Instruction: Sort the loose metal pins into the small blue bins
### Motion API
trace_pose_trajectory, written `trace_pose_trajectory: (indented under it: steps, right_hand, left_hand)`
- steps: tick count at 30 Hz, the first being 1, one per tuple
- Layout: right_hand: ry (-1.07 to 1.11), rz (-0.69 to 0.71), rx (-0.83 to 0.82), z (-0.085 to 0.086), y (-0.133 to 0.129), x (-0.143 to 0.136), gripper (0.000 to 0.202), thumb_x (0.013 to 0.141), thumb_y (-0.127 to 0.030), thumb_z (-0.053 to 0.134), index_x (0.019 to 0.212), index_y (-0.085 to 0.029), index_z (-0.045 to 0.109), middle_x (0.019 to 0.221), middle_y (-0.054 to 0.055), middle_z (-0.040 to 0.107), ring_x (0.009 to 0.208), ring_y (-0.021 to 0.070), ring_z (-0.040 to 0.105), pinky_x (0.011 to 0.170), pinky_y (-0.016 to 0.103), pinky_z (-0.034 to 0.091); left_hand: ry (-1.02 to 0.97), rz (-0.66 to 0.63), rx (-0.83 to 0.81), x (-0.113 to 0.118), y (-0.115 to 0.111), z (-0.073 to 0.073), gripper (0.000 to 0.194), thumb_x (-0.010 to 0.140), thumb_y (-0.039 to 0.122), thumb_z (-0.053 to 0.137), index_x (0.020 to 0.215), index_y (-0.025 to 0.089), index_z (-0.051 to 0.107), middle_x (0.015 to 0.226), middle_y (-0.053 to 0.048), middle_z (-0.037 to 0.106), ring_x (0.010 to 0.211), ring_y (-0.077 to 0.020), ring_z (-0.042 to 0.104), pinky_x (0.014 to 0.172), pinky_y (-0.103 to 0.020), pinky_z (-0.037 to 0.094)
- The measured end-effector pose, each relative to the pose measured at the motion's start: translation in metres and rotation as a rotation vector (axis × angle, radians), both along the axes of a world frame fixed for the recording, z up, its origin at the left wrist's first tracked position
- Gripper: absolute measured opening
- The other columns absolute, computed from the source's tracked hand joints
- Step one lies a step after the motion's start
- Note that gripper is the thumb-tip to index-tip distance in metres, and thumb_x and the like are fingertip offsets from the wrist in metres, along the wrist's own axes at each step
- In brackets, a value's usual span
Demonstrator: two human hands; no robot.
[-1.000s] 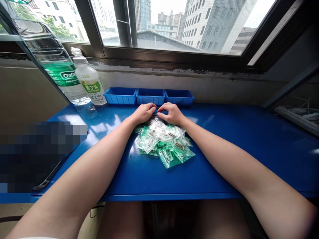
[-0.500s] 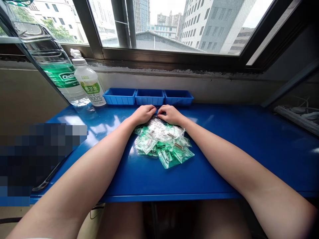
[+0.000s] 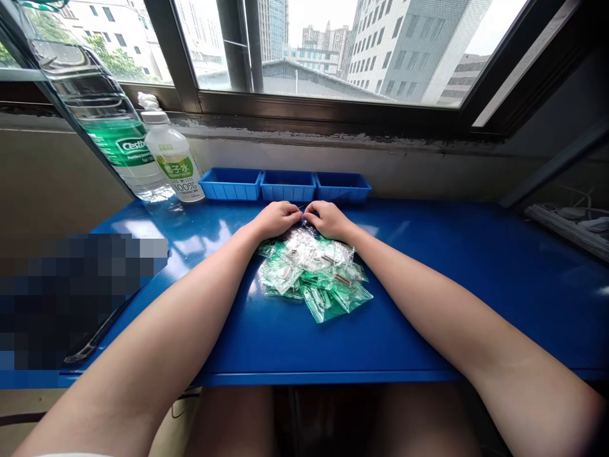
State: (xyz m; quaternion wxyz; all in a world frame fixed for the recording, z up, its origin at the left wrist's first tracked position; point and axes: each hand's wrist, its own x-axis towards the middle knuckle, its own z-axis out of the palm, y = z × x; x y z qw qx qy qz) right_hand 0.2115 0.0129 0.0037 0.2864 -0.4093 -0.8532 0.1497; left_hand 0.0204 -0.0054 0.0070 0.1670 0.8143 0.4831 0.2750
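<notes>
- The pile of green and clear plastic packets [image 3: 311, 273] lies on the blue table [image 3: 333, 352], between the person's forearms; brownish strips show inside a few packets.
- The left hand [image 3: 276, 219] is at the far left edge of the pile, its fingers bent and the thumb drawn in against them.
- The right hand [image 3: 329, 221] is at the far right edge of the pile, its thumb and forefinger curled toward the left fingertips.
- The two sets of fingertips meet or nearly meet just beyond the pile; a thin dark bit shows there, too small to name, so I cannot tell what either hand grasps.
- Three blue bins [image 3: 288, 187] stand in a row beyond the pile.
- Beyond the pile and to its left stand a large clear bottle [image 3: 117, 136] with a green label and a smaller whitish bottle [image 3: 177, 166].
- Left of the pile lies a dark object [image 3: 71, 298], mostly pixelated.
- Well to the right of the pile is a white power strip [image 3: 571, 230] with cables.
</notes>
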Motion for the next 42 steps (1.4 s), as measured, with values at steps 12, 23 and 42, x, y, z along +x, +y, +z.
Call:
trace_pose_trajectory:
  steps: [12,23,42]
  right_hand:
    - [0.005,0.0,0.01,-0.002,0.002,0.0,0.015,0.09,-0.022,0.056,0.079,-0.017,0.064,0.086,0.007,0.071,0.08,0.0189,0.061,0.071,0.029,0.042]
    - [0.061,-0.007,-0.018,-0.001,-0.001,0.001,0.012,0.084,-0.026,0.062,0.08,-0.017,0.069,0.084,0.006,0.073,0.077,0.0184,0.064,0.068,0.029,0.044]
    - [0.244,-0.089,-0.046,0.0,0.004,0.01,0.011,0.079,-0.025,0.062,0.078,-0.017,0.07,0.08,0.005,0.073,0.072,0.0172,0.064,0.069,0.029,0.048]
  left_hand:
    - [-0.014,-0.008,-0.008,0.001,-0.002,0.001,0.04,0.088,0.049,0.053,0.092,0.016,0.075,0.088,-0.007,0.074,0.076,-0.0194,0.064,0.068,-0.027,0.047]
    - [0.084,0.029,0.04,0.001,0.003,-0.001,0.033,0.088,0.038,0.049,0.093,0.017,0.074,0.09,-0.008,0.074,0.081,-0.0213,0.063,0.073,-0.029,0.048]
    - [0.06,0.087,-0.006,0.002,0.001,0.001,0.031,0.09,0.039,0.048,0.095,0.018,0.071,0.093,-0.008,0.074,0.085,-0.0224,0.064,0.076,-0.03,0.049]
